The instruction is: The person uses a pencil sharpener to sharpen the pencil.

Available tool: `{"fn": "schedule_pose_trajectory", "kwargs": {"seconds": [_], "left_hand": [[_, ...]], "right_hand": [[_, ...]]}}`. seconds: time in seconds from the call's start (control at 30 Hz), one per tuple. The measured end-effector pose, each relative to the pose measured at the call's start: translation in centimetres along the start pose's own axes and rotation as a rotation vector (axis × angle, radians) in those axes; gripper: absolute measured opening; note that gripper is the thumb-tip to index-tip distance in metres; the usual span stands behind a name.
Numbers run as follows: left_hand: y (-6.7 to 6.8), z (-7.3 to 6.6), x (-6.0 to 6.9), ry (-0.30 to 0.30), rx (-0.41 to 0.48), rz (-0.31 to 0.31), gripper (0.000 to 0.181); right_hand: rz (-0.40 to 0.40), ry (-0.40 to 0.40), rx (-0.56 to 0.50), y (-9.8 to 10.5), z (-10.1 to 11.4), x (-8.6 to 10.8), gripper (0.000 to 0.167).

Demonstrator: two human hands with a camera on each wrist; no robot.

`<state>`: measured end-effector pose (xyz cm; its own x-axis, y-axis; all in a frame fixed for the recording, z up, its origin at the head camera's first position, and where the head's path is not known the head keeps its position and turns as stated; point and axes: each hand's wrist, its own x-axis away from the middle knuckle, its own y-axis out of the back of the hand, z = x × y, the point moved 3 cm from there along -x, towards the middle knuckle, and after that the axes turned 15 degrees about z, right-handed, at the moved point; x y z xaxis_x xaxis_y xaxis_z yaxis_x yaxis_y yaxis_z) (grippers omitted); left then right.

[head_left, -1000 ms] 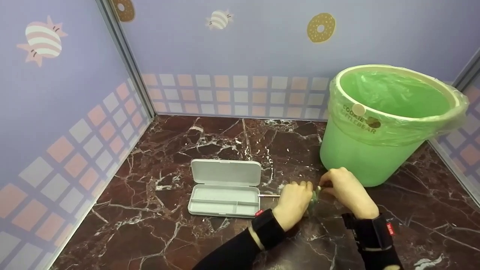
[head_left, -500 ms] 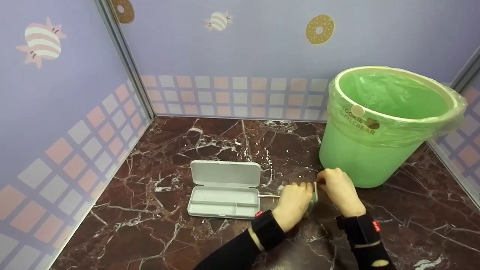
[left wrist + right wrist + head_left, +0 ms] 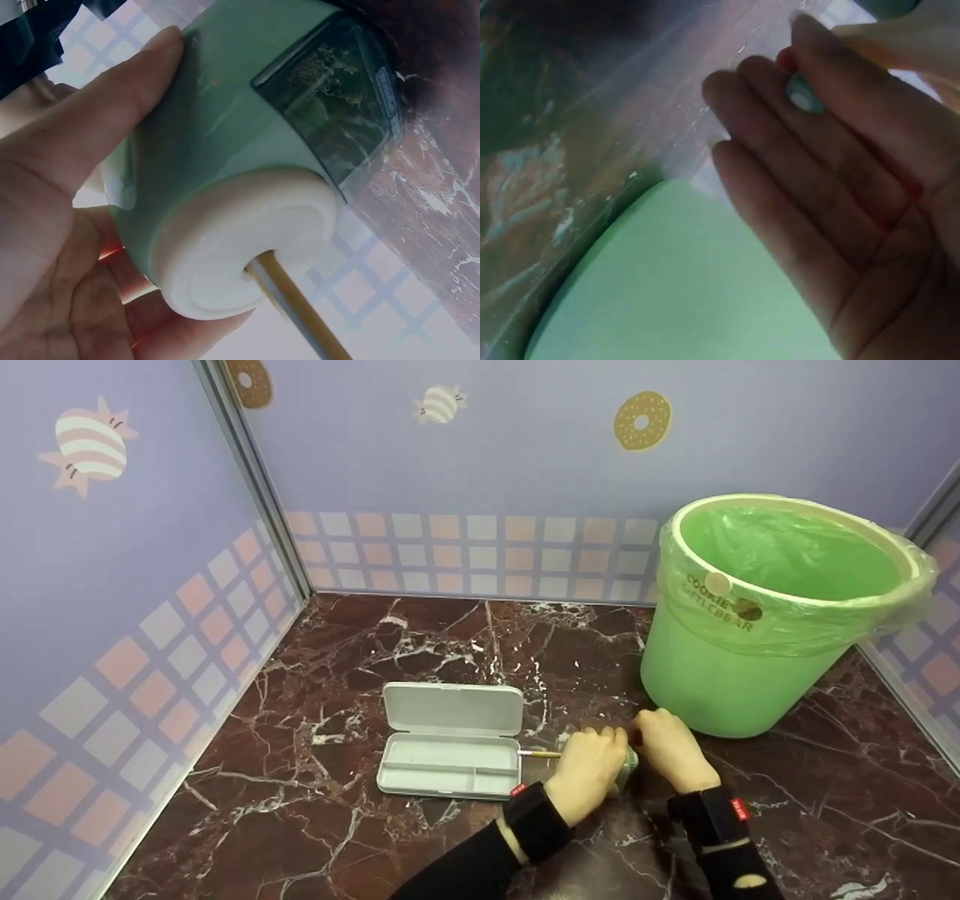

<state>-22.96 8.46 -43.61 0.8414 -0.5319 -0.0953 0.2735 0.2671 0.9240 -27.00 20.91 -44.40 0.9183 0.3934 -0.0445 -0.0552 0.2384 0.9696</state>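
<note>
A green pencil sharpener (image 3: 225,112) with a white round front and a dark clear shavings window is gripped by my left hand (image 3: 589,769). My thumb lies along one side and my fingers wrap the other. A pencil (image 3: 296,300) is in the hole of the white front; its free end points left towards the pencil case in the head view. My right hand (image 3: 670,751) is at the sharpener's right side, pinching the small pale green knob (image 3: 802,96) of its crank between thumb and fingers. The rest of the crank is hidden behind that hand.
An open grey pencil case (image 3: 453,711) with bare compartments lies left of the pencil. Behind my right hand stands a green bin (image 3: 720,682) lined with a clear bag. White specks dot the marbled tabletop (image 3: 420,637). Patterned walls (image 3: 525,457) stand at the back and sides.
My right hand circles with the crank knob, moving left and then slightly down and nearer. The pencil's visible side changes in colour. My left hand stays on the sharpener.
</note>
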Motion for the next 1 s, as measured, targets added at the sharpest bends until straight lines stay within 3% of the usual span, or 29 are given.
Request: {"fn": "schedule_pose_trajectory", "kwargs": {"seconds": [0.2,0.5,0.73,0.87,1.0], "left_hand": [[0.0,0.0,0.1,0.01,0.004,0.03,0.063],[0.2,-0.1,0.3,0.035,-0.016,-0.006,0.06],[0.2,-0.1,0.3,0.028,-0.027,-0.025,0.058],[0.3,0.0,0.3,0.033,-0.017,-0.033,0.052],[0.4,0.1,0.2,0.048,-0.007,0.0,0.053]], "right_hand": [[0.044,0.01,0.021,-0.4,0.3,0.4,0.014],[0.256,0.084,-0.114,-0.8,-1.2,0.2,0.019],[0.468,-0.022,-0.27,0.1,-0.4,1.3,0.018],[0.514,-0.017,-0.233,0.6,0.1,1.6,0.02],[0.538,0.024,-0.192,1.0,0.3,1.7,0.02]]}}
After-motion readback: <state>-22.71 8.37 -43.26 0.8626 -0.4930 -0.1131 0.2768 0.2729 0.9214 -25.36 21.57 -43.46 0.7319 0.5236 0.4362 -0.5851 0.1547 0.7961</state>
